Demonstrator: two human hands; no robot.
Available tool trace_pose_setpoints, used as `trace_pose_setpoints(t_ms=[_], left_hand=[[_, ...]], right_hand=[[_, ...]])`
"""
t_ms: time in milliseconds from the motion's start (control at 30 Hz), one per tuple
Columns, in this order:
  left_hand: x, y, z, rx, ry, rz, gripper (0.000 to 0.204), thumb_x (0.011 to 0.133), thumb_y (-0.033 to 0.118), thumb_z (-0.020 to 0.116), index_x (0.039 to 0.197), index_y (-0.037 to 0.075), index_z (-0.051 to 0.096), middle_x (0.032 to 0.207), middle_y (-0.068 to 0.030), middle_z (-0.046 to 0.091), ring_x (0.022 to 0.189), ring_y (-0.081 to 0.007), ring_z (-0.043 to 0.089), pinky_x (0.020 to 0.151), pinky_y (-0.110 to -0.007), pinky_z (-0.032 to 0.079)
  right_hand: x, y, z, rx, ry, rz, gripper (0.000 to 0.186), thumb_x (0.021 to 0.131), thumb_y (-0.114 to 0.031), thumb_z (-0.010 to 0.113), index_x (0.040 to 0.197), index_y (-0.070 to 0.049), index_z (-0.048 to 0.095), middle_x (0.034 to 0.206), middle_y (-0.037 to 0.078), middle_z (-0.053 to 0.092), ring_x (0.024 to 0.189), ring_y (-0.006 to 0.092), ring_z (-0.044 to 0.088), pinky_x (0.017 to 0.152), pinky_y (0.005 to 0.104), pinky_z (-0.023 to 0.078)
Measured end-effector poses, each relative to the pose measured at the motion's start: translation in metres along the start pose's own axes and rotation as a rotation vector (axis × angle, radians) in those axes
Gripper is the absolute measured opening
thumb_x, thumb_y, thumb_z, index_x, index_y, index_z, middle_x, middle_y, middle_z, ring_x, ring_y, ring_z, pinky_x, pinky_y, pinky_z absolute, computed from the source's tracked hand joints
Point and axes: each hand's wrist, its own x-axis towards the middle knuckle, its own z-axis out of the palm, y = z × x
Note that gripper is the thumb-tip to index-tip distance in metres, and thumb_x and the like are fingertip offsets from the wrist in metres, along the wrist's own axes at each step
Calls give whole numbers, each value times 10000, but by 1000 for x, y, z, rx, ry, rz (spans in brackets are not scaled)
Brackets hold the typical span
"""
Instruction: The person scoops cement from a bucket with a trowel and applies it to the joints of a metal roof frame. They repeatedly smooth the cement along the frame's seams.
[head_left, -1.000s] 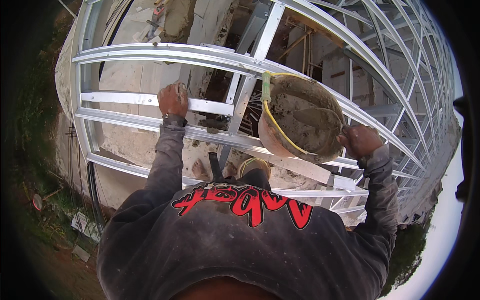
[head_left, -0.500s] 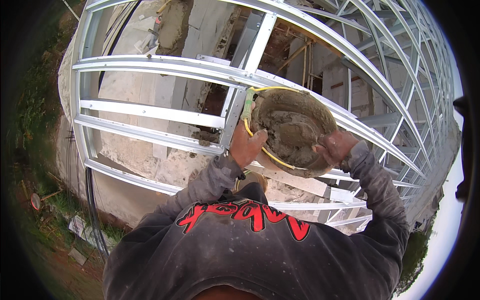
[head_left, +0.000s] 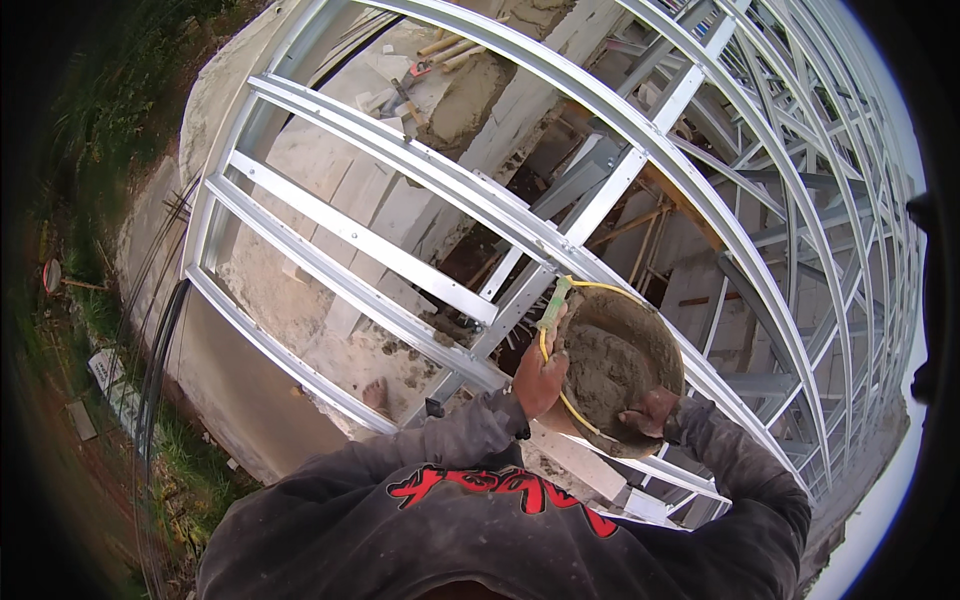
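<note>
A round bucket of wet grey mortar is held in front of me, tilted so its open mouth faces up toward me. Its yellow wire handle has a green-wrapped grip lying along the left rim. My left hand is closed on the bucket's left side, thumb over the rim beside the handle. Inside the right part of the mouth, my right hand is closed low over the mortar. What its fingers hold, if anything, is hidden.
Silvery metal roof framing spans around and beneath the bucket, with openings between its bars. Below lie a dusty concrete surface, a hand tool and a bare foot. Black cables hang at the left, above grass.
The view has turned, so the framing slants more steeply and the bucket and both hands sit lower and farther right. My left hand keeps its hold; my right hand stays at the mortar.
</note>
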Motion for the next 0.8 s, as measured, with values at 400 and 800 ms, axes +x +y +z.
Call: trace_pose_setpoints(t_ms=[400,800], left_hand=[[3,12,-15,15,-131,-175,615,864,-14,419,1444,-62,220,1429,-200,358,1304,-213,362,1056,-288,288],[-1,19,-13,231,-74,-101,560,947,115,405,1449,-59,229,980,-67,510,767,-77,427,661,-225,414]], right_hand=[[-52,-23,-28,70,537,31,387,884,-388,601,767,-22,640,568,126,548,526,328,536,551,423,439],[-25,-29,-12,38,218,-139,349,903,-308,586,727,-12,641,608,159,611,540,336,576,527,461,428]])
